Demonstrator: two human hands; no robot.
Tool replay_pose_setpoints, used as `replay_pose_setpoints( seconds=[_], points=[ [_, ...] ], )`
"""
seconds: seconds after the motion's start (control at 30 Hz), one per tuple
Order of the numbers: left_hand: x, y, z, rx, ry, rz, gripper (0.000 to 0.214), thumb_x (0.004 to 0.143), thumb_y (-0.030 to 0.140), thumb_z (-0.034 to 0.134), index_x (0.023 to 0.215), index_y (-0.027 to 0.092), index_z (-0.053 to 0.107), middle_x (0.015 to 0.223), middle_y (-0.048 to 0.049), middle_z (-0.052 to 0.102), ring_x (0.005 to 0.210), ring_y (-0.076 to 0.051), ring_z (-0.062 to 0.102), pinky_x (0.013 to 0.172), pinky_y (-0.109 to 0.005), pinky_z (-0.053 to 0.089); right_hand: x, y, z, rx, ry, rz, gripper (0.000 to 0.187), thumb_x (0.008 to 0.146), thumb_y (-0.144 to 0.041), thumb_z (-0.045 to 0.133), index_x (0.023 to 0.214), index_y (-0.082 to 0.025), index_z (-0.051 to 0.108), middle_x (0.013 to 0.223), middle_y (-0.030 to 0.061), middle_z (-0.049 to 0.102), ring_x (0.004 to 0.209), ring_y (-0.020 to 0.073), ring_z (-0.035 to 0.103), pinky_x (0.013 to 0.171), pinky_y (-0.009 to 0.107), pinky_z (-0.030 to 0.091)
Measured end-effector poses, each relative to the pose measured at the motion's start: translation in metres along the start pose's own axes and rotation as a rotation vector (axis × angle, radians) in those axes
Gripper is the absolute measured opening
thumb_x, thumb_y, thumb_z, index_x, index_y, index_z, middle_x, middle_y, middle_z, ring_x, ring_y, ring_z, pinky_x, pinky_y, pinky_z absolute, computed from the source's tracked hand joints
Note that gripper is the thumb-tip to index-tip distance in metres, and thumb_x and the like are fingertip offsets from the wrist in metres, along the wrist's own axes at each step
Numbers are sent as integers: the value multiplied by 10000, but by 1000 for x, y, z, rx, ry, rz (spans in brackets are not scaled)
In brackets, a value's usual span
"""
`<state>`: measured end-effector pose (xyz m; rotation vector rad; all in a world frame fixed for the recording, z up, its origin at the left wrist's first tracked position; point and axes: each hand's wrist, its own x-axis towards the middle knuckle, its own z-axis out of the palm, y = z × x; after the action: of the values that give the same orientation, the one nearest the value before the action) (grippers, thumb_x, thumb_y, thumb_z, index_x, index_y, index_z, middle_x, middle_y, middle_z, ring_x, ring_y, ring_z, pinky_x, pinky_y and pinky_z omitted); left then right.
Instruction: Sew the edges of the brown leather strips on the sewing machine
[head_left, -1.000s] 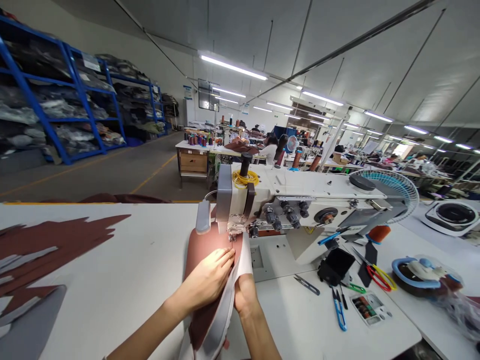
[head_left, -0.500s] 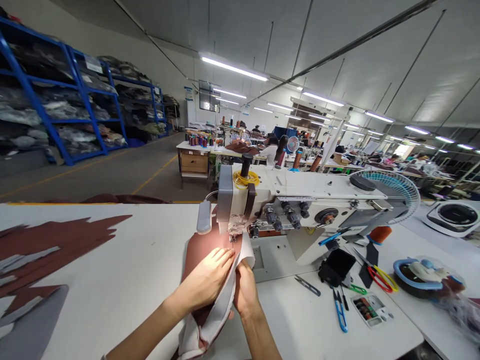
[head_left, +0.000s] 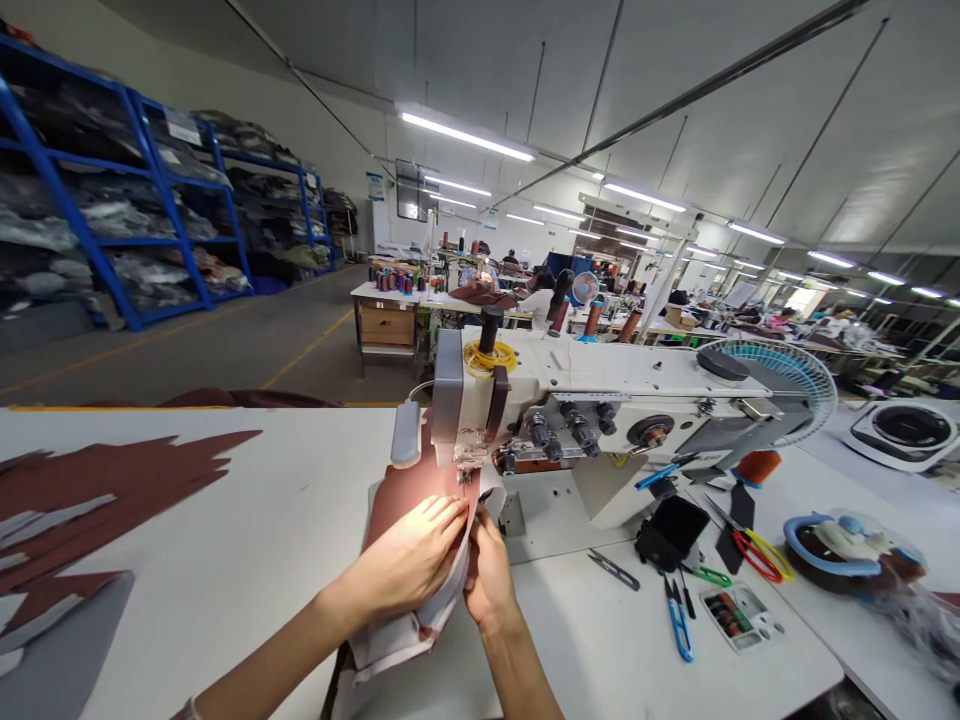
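Note:
A brown fabric piece (head_left: 401,500) with a pale backing lies under the presser foot (head_left: 466,477) of a white sewing machine (head_left: 592,370), lit by its lamp. My left hand (head_left: 412,550) rests on the brown face, fingers together and bent, gripping the layers at the seam edge just before the needle. At the right edge of the same piece, my right hand (head_left: 489,570) has its fingers curled round the pale backing. The left thumb is hidden. Below the hands, the fabric folds and hangs towards me.
Cut brown pieces (head_left: 112,490) lie on the left of the table. To the right are black snips (head_left: 615,570), blue snips (head_left: 679,620), red-and-yellow scissors (head_left: 757,555), a bobbin box (head_left: 742,617) and a black container (head_left: 671,533). Blue shelves (head_left: 142,200) and people stand beyond.
The pale backing flap by my right hand has turned down, and the fabric's lower end has shifted up and left. My right fingers have moved slightly up towards the needle.

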<state>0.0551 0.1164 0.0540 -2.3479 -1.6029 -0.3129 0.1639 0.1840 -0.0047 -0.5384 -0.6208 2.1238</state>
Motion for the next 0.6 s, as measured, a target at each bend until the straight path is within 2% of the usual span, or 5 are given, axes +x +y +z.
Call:
replay_pose_setpoints(
  seconds=[0.17,0.3,0.47,0.6],
  points=[
    [-1,-6,-5,-65,-20,20,376,922,196,390,1240,92,561,1244,-168,618,1172,-281,562,1042,-433,455,1,2,-1,-22,-20,-42,316,716,-272,732,1019,-217,661,995,24,772,874,170,713,744,268,546],
    [-2,-11,-13,-102,-41,68,394,864,215,472,1233,115,566,1273,-158,606,1185,-281,552,1059,-416,441,1,1,-1,-45,-16,-34,315,728,-251,710,1037,-224,655,1005,18,768,875,168,711,730,260,543],
    [1,-11,-26,-103,-153,80,388,773,214,560,1143,107,608,1187,-159,632,1113,-289,575,1010,-395,462,1,2,-1,-14,-45,-36,276,742,-205,679,1014,-225,641,1015,19,763,924,154,699,785,245,531],
    [7,-10,-34,-103,-195,74,284,786,201,550,1051,139,633,1096,-139,647,1034,-277,590,945,-389,484,4,4,-5,-46,-40,-26,305,761,-205,648,1062,-236,616,1011,13,754,838,142,690,699,239,536]
  ],
)
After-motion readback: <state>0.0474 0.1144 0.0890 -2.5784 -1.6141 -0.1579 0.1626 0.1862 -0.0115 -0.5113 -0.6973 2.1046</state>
